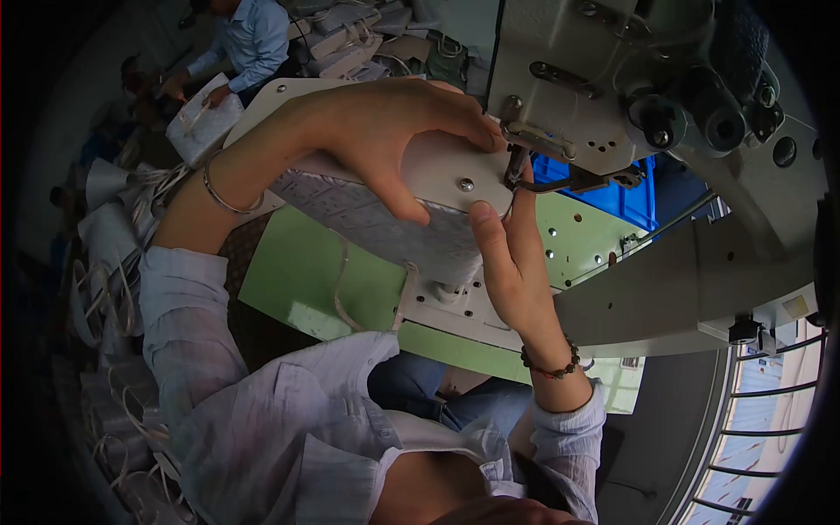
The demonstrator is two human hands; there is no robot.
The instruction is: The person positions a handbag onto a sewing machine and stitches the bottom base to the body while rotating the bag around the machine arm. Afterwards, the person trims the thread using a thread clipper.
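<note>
A handbag (pixel 376 214) with patterned silvery sides is held bottom up, its pale flat base (pixel 442 166) on top with a round metal stud (pixel 466 185). Across this base spans my left hand (pixel 376 131), thumb on the near edge and fingers reaching toward the far side. My right hand (pixel 516 262) grips the bag's corner, thumb on the near edge, fingers partly hidden behind it. Close to my right fingertips, the sewing machine's needle and presser foot (pixel 516 166) meet the base's edge. A thin handle strap (pixel 339 280) hangs below the bag.
The sewing machine head (pixel 604 87) looms at upper right, above a green table (pixel 297 262). Behind it is a blue crate (pixel 604 197). Piled bags (pixel 350 39) lie at the back, more bags (pixel 114 236) at left. A person in a blue shirt (pixel 252 39) handles another bag.
</note>
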